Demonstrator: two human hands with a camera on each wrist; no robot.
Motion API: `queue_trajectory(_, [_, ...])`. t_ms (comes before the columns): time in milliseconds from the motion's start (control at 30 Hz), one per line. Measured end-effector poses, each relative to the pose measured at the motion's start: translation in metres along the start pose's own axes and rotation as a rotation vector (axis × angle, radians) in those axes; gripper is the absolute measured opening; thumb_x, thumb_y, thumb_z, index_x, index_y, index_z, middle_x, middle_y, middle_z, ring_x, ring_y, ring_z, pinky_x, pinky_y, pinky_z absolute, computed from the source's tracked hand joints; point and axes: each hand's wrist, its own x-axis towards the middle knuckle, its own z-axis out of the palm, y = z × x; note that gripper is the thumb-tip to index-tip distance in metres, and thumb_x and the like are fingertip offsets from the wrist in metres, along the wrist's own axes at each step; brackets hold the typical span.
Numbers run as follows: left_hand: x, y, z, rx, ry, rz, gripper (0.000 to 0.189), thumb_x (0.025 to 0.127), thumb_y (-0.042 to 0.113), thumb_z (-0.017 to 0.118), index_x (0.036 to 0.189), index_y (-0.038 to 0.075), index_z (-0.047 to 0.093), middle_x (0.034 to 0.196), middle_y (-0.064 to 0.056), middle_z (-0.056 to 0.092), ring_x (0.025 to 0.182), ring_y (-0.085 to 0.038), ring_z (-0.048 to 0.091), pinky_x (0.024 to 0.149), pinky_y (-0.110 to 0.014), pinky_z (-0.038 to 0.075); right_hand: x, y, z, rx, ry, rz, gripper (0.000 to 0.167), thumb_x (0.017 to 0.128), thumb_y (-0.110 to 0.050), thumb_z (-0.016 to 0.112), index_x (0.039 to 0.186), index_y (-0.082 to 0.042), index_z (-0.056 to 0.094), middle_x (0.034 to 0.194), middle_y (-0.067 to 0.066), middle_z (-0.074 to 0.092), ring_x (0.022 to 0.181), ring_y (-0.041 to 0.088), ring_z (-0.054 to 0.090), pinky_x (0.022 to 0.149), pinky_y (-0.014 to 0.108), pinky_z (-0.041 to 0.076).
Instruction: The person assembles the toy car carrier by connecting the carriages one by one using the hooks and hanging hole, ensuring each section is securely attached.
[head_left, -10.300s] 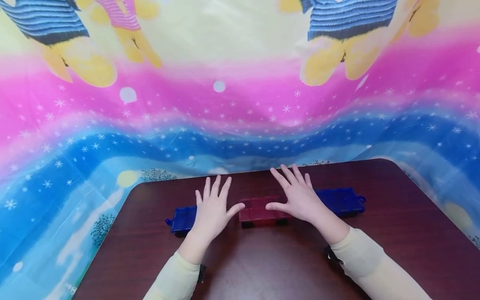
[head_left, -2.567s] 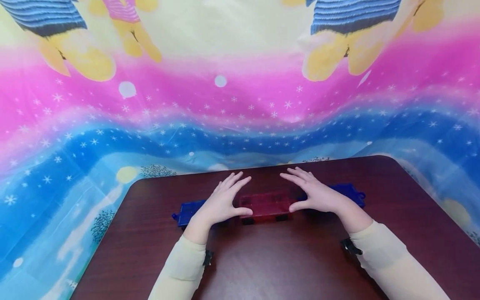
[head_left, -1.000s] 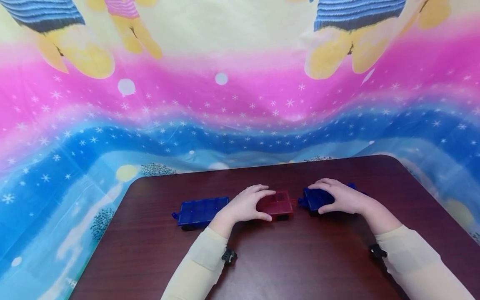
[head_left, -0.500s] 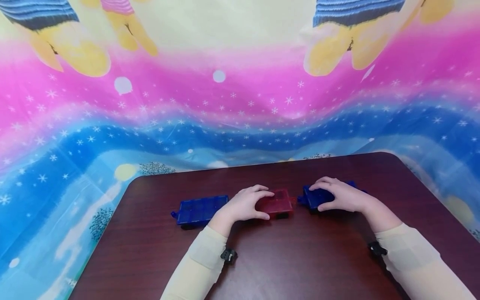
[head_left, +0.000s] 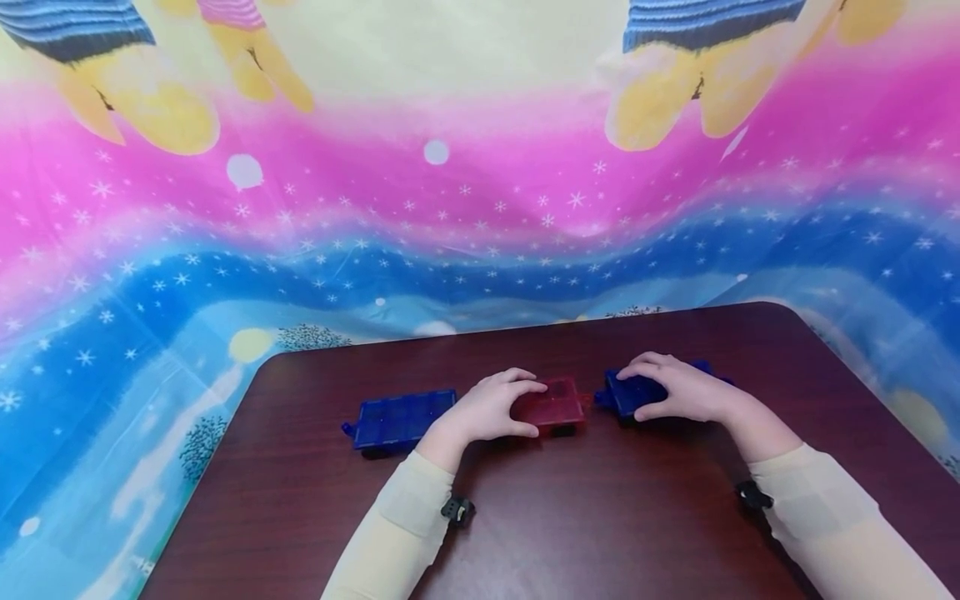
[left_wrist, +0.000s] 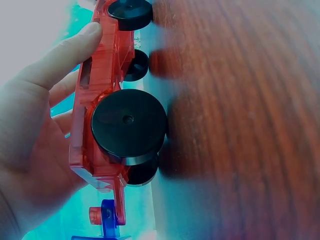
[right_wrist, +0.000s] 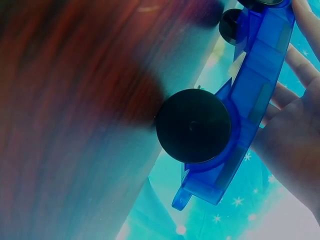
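Observation:
My left hand (head_left: 489, 410) grips a see-through red toy train wagon (head_left: 561, 402) with black wheels, thumb along its near side and fingers over the far side. In the left wrist view, a red peg on its left end sits through the blue coupling ring (left_wrist: 108, 216) of the left blue wagon (head_left: 405, 419). Farther right, my right hand (head_left: 686, 392) holds another blue wagon (head_left: 628, 396) the same way, covering much of it. The hooks of the red wagon and this right one lie end to end at a small gap. All three wagons form a row on the table.
The dark wood table (head_left: 525, 517) has rounded far corners. Close behind its far edge hangs a printed cloth (head_left: 465, 208) with snowflakes, which also runs down both sides. A small black wrist camera (head_left: 457, 510) is strapped on each sleeve.
Both hands were spread open above the wagons earlier. They then shifted right and closed, the left on the red wagon, the right on the right blue one. Over the last second they stay nearly still.

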Motion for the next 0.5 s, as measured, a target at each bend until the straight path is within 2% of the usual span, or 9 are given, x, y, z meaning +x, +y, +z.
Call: queue_trajectory(500, [-0.0025, -0.0022, -0.0023, -0.043, 0.006, -0.019, 0.062, 0.069, 0.051, 0.064, 0.125, 0.029, 0.046, 0.127, 0.004, 0.039, 0.115, -0.014, 0.037, 0.092, -0.036, 0.033, 0.0029, -0.0017, 0.0009, 0.003, -0.006, -0.001, 0.058, 0.071, -0.047, 0.064, 0.12, -0.021, 0.049, 0.122, 0.008, 0.039, 0.11, 0.029, 0.037, 0.082, 0.047, 0.037])
